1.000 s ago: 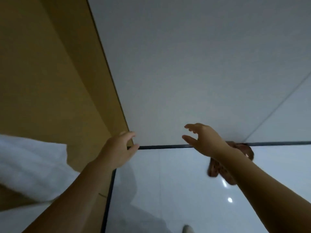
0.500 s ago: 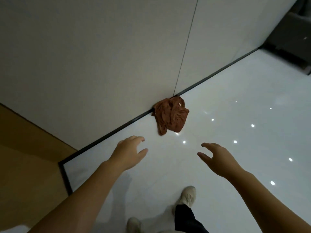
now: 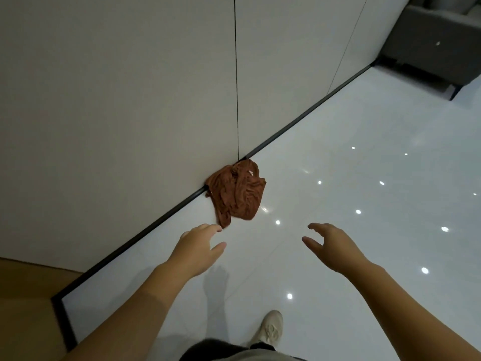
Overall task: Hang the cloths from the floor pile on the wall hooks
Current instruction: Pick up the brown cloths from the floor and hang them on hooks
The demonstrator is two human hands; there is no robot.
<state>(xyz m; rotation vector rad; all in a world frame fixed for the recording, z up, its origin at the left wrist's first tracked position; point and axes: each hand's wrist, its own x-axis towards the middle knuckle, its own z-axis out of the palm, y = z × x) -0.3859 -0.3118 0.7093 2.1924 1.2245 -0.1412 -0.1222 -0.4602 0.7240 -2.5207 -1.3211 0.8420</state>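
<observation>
Wall (image 3: 117, 100): the landmark for all that follows; flat pale panels, matt, split by a thin dark vertical seam, with a dark skirting strip along the foot. No hooks show on the stretch in view.
Floor (image 3: 364, 243): runs out from the foot of the wall; glossy white tile, hard and mirror-smooth, dotted with reflections of ceiling lights.
Sofa (image 3: 437, 43): far along the wall to the right, grey upholstery on dark legs.
Wooden panel (image 3: 23, 295): tan, to the left of the wall's near end.
Cloth pile (image 3: 235, 192): rust-brown, thin and soft, crumpled into deep folds; it lies on the floor pressed against the wall's skirting, right below the seam, probably where it was dropped. A small pale tag shows near its top.
Left hand (image 3: 199, 250): out from the wall, just short of the pile's lower tip; fingers loosely spread and slightly bent, holding nothing, likely readying to gather the fabric.
Right hand (image 3: 331, 247): further from the wall, apart from the pile; fingers and thumb spread in a wide curve, holding nothing.
Shoe (image 3: 270, 328): pale, on the tile well out from the wall, toe pointing towards the pile.
Handling: limp fabric should bunch easily; a full-hand scoop looks right.
</observation>
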